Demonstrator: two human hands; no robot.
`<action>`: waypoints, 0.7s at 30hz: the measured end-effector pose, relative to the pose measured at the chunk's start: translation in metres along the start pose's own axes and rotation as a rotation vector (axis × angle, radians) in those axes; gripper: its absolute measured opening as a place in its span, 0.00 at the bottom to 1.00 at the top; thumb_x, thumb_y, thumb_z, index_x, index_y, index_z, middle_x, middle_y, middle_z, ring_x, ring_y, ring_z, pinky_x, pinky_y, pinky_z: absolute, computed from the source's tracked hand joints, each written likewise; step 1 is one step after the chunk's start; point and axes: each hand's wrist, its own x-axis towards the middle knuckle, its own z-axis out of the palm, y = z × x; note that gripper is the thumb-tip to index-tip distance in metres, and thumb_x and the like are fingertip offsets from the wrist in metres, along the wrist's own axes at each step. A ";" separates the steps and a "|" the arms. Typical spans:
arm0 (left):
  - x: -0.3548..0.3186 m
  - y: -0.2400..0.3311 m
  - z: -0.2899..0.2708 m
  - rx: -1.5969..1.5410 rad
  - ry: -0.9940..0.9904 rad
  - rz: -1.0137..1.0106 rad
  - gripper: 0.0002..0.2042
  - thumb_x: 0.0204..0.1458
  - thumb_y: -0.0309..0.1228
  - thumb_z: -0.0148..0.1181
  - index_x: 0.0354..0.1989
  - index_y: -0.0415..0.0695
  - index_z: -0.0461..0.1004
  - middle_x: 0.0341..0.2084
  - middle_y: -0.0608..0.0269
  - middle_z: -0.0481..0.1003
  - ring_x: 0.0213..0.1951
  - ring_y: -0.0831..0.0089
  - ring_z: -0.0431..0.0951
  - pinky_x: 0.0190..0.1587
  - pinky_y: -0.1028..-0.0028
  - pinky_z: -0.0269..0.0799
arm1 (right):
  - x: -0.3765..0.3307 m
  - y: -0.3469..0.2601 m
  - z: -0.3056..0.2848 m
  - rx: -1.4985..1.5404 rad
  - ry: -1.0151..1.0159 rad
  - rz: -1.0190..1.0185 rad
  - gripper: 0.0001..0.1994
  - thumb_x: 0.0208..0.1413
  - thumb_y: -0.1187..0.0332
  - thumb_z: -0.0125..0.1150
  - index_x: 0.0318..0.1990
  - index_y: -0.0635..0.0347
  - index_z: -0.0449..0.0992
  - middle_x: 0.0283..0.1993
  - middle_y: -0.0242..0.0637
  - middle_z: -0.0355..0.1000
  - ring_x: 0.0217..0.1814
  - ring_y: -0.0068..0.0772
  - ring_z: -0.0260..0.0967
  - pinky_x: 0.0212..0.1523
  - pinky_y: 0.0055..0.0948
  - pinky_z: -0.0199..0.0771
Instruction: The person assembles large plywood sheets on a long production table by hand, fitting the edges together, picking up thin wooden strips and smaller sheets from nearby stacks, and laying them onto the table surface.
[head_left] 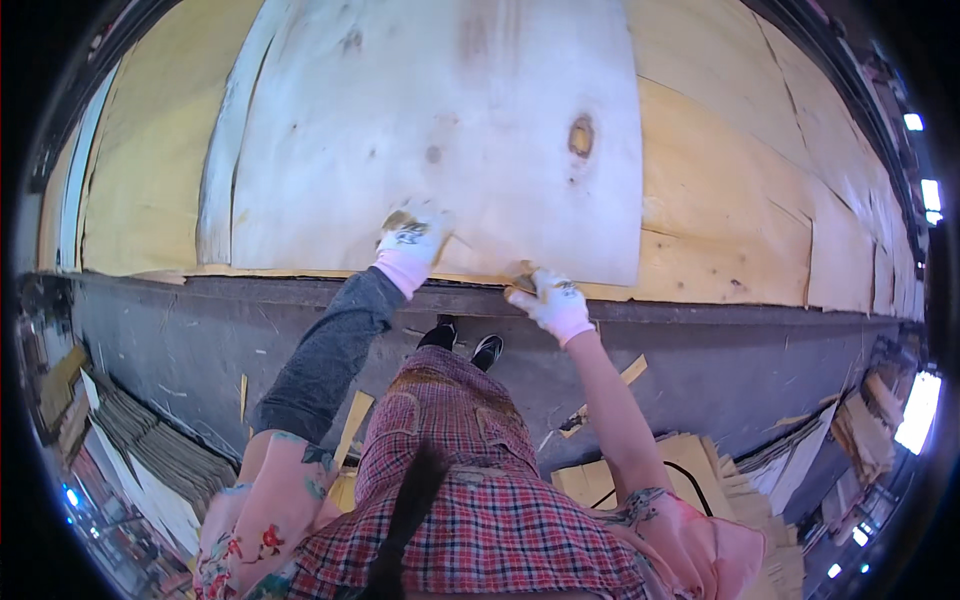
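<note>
A large pale veneer sheet [440,120] with a dark knot lies on a stack of yellowish wood sheets [720,220]. My left hand [412,238], in a white glove with a pink cuff, presses flat on the sheet's near edge. My right hand [548,298], gloved the same way, pinches the sheet's front edge just right of the left hand, at the rim of the stack. Both hands sit close together near the middle of the near edge.
A grey floor strip [180,340] with wood scraps runs below the stack. Piles of veneer offcuts lie at the lower left [140,440] and lower right [700,470]. My black shoes [465,340] stand by the stack's edge.
</note>
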 end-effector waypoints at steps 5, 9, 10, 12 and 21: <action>0.061 0.106 -0.050 -0.476 0.380 0.386 0.19 0.39 0.26 0.57 0.45 0.50 0.70 0.47 0.58 0.68 0.49 0.57 0.68 0.51 0.60 0.63 | 0.002 0.020 0.026 0.041 0.286 0.301 0.16 0.46 0.57 0.59 0.38 0.59 0.74 0.36 0.41 0.74 0.38 0.40 0.71 0.39 0.36 0.69; 0.029 0.103 0.019 -0.166 0.784 -0.042 0.22 0.48 0.31 0.57 0.53 0.46 0.65 0.47 0.54 0.69 0.51 0.64 0.68 0.50 0.71 0.64 | 0.000 0.038 -0.020 1.105 0.331 0.718 0.15 0.49 0.61 0.57 0.34 0.68 0.74 0.29 0.35 0.73 0.33 0.21 0.69 0.32 0.23 0.67; 0.023 0.107 0.024 -0.441 0.487 -0.429 0.23 0.49 0.33 0.56 0.54 0.44 0.63 0.45 0.53 0.70 0.49 0.66 0.70 0.49 0.71 0.65 | -0.012 0.042 -0.024 1.115 0.343 0.731 0.15 0.49 0.61 0.57 0.34 0.68 0.74 0.29 0.35 0.73 0.33 0.21 0.69 0.32 0.23 0.67; 0.027 0.107 0.038 -0.679 0.175 -0.798 0.24 0.50 0.36 0.56 0.56 0.42 0.61 0.42 0.52 0.72 0.47 0.68 0.72 0.47 0.71 0.66 | -0.018 0.052 -0.026 1.070 0.423 0.498 0.19 0.47 0.58 0.59 0.38 0.68 0.73 0.33 0.37 0.74 0.34 0.25 0.70 0.33 0.25 0.69; 0.051 0.147 -0.004 -1.297 -0.095 -0.467 0.32 0.52 0.44 0.52 0.62 0.43 0.48 0.51 0.52 0.65 0.49 0.64 0.68 0.49 0.70 0.64 | 0.008 0.020 0.031 0.354 0.629 0.345 0.19 0.44 0.57 0.60 0.38 0.63 0.72 0.30 0.43 0.73 0.26 0.43 0.70 0.32 0.38 0.70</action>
